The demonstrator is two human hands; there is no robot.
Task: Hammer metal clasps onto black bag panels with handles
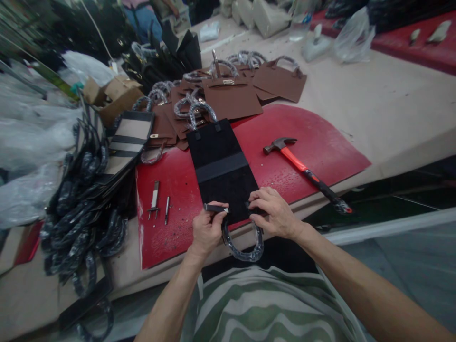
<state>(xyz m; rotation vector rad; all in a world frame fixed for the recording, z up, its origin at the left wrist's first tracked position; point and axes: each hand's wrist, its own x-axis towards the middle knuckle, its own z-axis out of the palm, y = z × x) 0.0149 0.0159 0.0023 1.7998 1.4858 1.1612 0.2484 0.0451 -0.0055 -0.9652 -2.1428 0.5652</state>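
A black bag panel (228, 166) lies across the red mat, with a plastic-wrapped handle (203, 111) at its far end and another plastic-wrapped handle (245, 254) at the end near my body. My left hand (208, 227) is closed at the panel's near left corner, pinching a short dark strap end (215, 208). At the near right corner, my right hand (272, 211) has its fingers bent and closed on the other strap end of the near handle, which they mostly cover. A claw hammer (302, 166) with an orange and black grip lies to the right of the panel.
On the red mat (171, 249) lie a pronged punch (154, 200) and a thin metal rod (167, 210). Brown bag panels (231, 99) are heaped behind, black bag parts (85, 204) at left. A carton (117, 97) and another person (144, 21) are farther back.
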